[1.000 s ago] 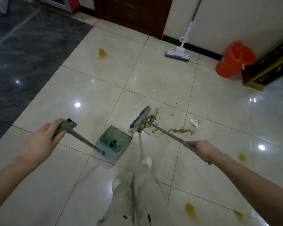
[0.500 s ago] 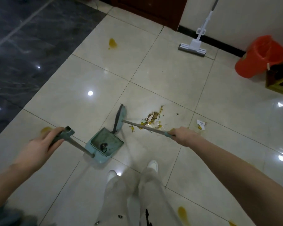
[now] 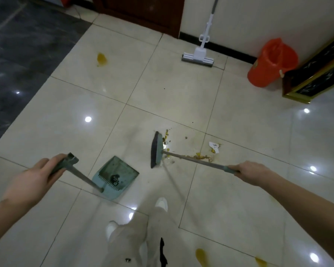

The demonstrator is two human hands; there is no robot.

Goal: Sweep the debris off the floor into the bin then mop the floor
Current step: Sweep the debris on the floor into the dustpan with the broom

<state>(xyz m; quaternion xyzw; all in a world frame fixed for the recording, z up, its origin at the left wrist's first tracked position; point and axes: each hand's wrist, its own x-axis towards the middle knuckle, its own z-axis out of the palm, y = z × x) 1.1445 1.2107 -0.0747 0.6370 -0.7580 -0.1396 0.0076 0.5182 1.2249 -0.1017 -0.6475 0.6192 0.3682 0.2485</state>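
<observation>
My left hand (image 3: 33, 178) grips the handle of a teal long-handled dustpan (image 3: 118, 177) that rests on the tile floor with a small dark clump in it. My right hand (image 3: 253, 173) grips the handle of a teal broom (image 3: 156, 150); its head stands to the right of the pan, a short gap away. Yellowish-brown debris (image 3: 201, 156) lies scattered under and beyond the broom stick, and more crumbs (image 3: 165, 136) sit by the broom head. A white paper scrap (image 3: 214, 146) lies further right. A red bin (image 3: 271, 63) with a red liner stands by the far wall.
A white sponge mop (image 3: 200, 54) leans on the far wall beside a dark wooden door. A gold-framed dark cabinet (image 3: 316, 74) stands right of the bin. Yellow stains mark the tiles at far left (image 3: 101, 58) and near right (image 3: 201, 257). My white shoes (image 3: 161, 204) are below the pan.
The broom head has swung back to the right, away from the dustpan mouth, and my right hand has drawn back to the right. The dustpan stays on the floor in my left hand.
</observation>
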